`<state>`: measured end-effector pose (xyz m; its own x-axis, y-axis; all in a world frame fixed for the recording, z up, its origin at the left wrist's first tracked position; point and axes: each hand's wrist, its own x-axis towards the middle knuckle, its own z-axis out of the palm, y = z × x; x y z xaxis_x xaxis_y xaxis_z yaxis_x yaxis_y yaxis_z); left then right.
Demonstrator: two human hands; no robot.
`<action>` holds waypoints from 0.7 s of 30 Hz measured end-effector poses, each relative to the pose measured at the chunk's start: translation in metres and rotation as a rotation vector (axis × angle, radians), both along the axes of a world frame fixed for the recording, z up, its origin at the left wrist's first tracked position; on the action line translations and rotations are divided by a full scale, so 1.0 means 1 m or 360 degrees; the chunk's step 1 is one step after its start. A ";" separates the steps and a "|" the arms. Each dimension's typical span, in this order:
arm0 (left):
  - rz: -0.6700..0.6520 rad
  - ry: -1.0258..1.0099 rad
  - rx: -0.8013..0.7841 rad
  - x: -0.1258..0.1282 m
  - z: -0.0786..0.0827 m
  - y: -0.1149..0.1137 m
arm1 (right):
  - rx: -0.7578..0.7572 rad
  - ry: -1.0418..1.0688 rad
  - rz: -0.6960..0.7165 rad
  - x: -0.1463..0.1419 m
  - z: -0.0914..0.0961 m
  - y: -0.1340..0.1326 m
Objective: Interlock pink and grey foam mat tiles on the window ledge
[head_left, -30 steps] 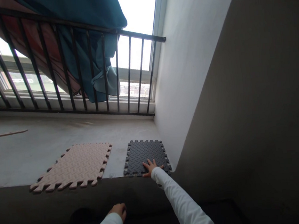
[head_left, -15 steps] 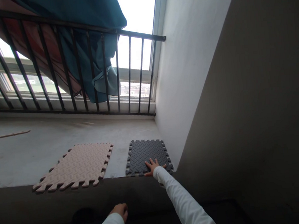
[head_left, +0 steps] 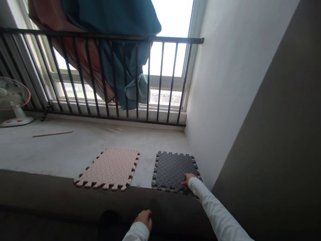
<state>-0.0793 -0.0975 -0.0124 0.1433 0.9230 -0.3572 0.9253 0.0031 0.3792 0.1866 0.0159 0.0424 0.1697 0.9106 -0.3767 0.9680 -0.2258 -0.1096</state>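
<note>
A dark grey foam puzzle mat [head_left: 173,168] lies on the concrete ledge by the white wall. My right hand [head_left: 189,178] sits on its near right corner, at the ledge's edge. Its fingers are drawn in and the thumb points left, so it seems closed on the mat's edge. A beige foam puzzle mat [head_left: 108,169] lies flat to the left of the dark one, a small gap between them. My left hand [head_left: 143,217] hangs lower, against the dark front face of the ledge. Its fingers are curled, and nothing shows in them. Both arms wear white sleeves.
A black metal railing [head_left: 112,83] runs along the window at the back, with teal and red cloth [head_left: 112,23] draped over it. A white fan [head_left: 2,97] stands at the far left, with a thin wooden stick [head_left: 52,134] on the concrete [head_left: 39,153] nearby. A white wall [head_left: 229,73] closes the right side.
The view has swung left and back, bringing the fan into sight. My right hand has slid from flat on the dark mat to its near right corner, fingers drawn in.
</note>
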 end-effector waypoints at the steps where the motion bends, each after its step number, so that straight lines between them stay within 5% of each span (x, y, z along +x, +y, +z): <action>1: 0.0079 -0.0043 0.0066 -0.002 -0.002 0.001 | -0.0034 -0.0060 -0.0048 0.007 0.001 0.001; 5: 0.0551 -0.0209 0.0684 -0.018 -0.010 0.013 | -0.0103 -0.0164 -0.0091 0.023 0.000 0.005; 9: 0.0783 0.0158 0.1059 -0.040 0.002 0.034 | -0.0148 -0.0211 -0.0033 0.021 -0.007 0.012; 14: 0.0768 0.0549 0.0580 -0.054 0.027 0.059 | -0.0167 -0.0262 0.0038 0.014 -0.010 0.020; 21: 0.0737 0.0499 0.0133 -0.064 0.037 0.086 | -0.0166 -0.0252 0.0045 0.014 0.006 0.015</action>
<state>-0.1429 -0.0112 0.0247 -0.3845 0.8913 -0.2402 0.9029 0.4173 0.1031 0.2007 0.0309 0.0480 0.2094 0.8732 -0.4400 0.9774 -0.2005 0.0671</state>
